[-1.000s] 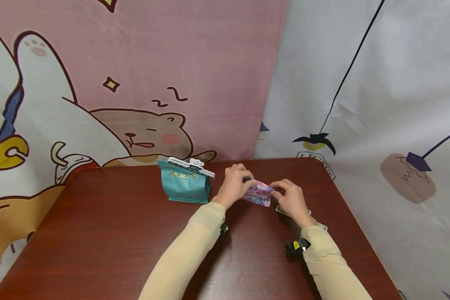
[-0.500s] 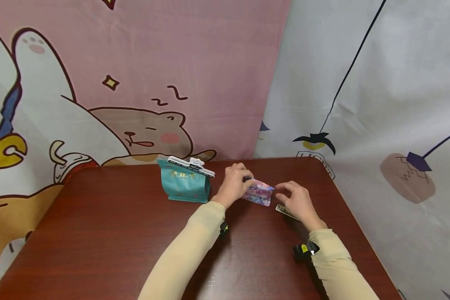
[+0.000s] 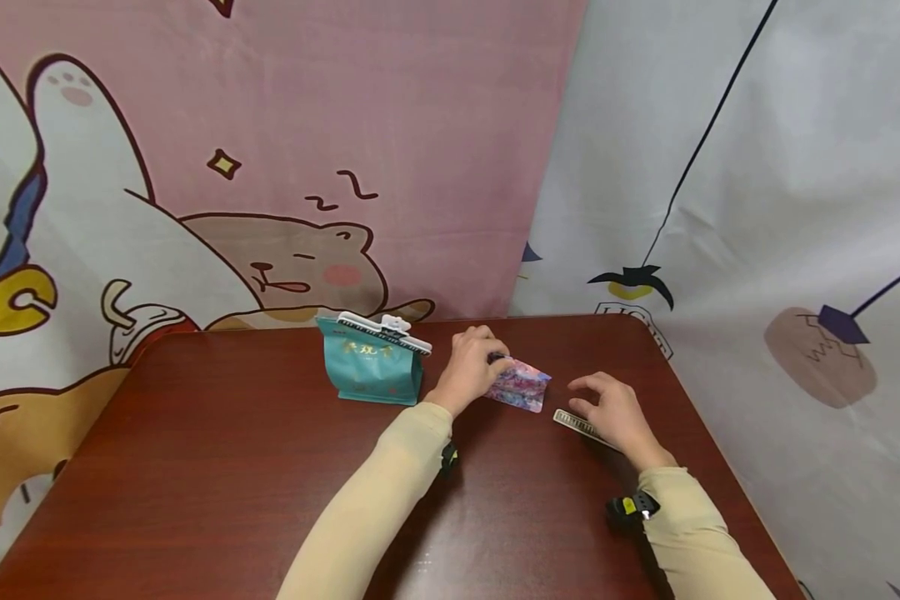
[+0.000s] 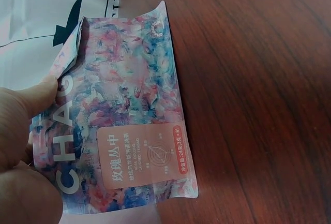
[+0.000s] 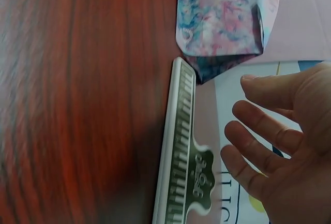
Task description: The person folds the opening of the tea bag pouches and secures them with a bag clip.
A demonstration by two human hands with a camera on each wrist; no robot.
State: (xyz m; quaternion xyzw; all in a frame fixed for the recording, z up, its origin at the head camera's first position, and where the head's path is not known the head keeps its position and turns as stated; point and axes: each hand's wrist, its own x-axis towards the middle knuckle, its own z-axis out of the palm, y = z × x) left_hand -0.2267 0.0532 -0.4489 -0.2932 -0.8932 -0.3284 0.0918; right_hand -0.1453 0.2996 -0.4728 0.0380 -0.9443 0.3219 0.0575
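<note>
My left hand (image 3: pixel 467 371) grips the top of a pink and blue marbled tea pouch (image 3: pixel 521 387), thumb over the printed lettering in the left wrist view. The pouch's front, with its pink label (image 4: pixel 142 157), faces that camera, and its top edge looks folded over. To the right, my right hand (image 3: pixel 618 417) hovers with loosely bent fingers and nothing in them. Just below that hand lies a bag clip (image 5: pixel 181 136) with a piano-key pattern and a dark green scrolled grip; the hand partly covers it in the head view.
A teal tea bag (image 3: pixel 371 367) stands left of my left hand, its top held by a white and black bag clip (image 3: pixel 382 332). The brown table (image 3: pixel 217 467) ends at a printed cloth backdrop (image 3: pixel 435 167) behind and to the right.
My right hand has let go of the pouch's right corner and moved right and toward me, over the bag clip. My left hand stays on the pouch.
</note>
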